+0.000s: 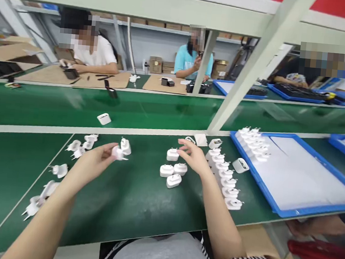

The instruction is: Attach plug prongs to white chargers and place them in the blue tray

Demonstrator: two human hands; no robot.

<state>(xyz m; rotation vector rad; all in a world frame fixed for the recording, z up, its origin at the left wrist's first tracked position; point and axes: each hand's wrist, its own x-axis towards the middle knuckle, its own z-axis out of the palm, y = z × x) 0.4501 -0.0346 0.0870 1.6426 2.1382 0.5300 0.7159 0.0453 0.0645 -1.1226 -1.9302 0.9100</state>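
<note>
My left hand (99,158) pinches a white two-pin plug (117,153) above the green work surface, its pins pointing right. Just behind it stands another white plug (125,146). My right hand (193,157) is held with fingers stretched and apart, the tips close to a white charger body (172,154); whether they touch it I cannot tell. Nearer me, a small group of white charger bodies (174,181) rests on the surface. Beside my right forearm runs a row of white chargers with pins (227,174). Loose white plugs (59,170) lie around my left forearm.
A blue-rimmed tray (258,181) on the right holds several white chargers (253,142) at its far left corner. One charger (241,165) lies beside the tray. A green conveyor belt (150,107) carries a white piece (103,118). A slanted post (253,72) rises ahead. Co-workers sit opposite.
</note>
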